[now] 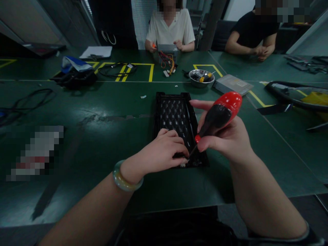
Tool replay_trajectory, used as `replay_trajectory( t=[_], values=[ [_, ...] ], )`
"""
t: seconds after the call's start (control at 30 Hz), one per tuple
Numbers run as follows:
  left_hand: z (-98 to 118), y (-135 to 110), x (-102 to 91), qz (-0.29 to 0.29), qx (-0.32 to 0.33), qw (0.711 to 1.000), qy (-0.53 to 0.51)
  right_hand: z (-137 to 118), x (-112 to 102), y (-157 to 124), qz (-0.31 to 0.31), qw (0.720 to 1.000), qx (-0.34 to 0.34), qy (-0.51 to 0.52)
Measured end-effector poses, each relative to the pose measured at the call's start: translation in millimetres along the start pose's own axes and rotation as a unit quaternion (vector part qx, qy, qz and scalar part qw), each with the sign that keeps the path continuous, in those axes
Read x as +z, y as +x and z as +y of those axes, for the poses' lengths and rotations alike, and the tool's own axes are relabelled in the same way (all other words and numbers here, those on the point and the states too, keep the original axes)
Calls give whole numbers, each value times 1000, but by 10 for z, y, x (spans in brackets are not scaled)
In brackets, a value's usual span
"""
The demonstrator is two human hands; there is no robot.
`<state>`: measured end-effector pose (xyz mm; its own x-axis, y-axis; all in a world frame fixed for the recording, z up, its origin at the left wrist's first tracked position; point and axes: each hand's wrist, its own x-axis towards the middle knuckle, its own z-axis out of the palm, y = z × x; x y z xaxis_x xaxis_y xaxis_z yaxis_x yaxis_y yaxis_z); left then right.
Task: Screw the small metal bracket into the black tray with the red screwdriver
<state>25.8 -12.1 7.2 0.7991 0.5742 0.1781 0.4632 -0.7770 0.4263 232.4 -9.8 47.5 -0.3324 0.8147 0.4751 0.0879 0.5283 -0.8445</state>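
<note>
A black plastic panel (176, 114) with a raised diamond pattern lies lengthwise in front of me on the green table. My right hand (225, 136) grips a red and black screwdriver (220, 111), its shaft slanting down and left to the panel's near end. There the tip meets the area by my left fingertips. My left hand (166, 148), with a jade-coloured bangle (126, 177) on the wrist, rests over the panel's near left part. Its fingers curl at the near edge, close to a small pale piece (182, 164); whether they pinch anything is hidden.
Beyond the panel stand a metal bowl (201, 78) of tools and a flat grey metal box (232, 84). Cables (30, 102) lie at left, a black frame (297, 92) at right. Across the table, one person (170, 29) handles a grey box with wires; another person (253, 34) sits right.
</note>
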Motion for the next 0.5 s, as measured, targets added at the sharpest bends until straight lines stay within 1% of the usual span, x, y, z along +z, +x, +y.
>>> replay_trajectory(
  t=[0.1,0.2,0.33,0.43,0.5],
  values=[
    [-4,-3,5,0,2,1000,5,-5,5,-9,12,1000,10,15],
    [-7,-5,10,1,7,1000,16,8,5,-27,17,1000,1,24],
    [-3,-6,11,2,3,1000,20,2,-17,-27,-42,998,-38,3],
    [6,-1,3,-1,0,1000,13,-24,-26,-17,-76,994,-76,15],
    [12,3,-2,-2,2,1000,14,-36,-22,-19,-84,994,-65,15]
  ],
)
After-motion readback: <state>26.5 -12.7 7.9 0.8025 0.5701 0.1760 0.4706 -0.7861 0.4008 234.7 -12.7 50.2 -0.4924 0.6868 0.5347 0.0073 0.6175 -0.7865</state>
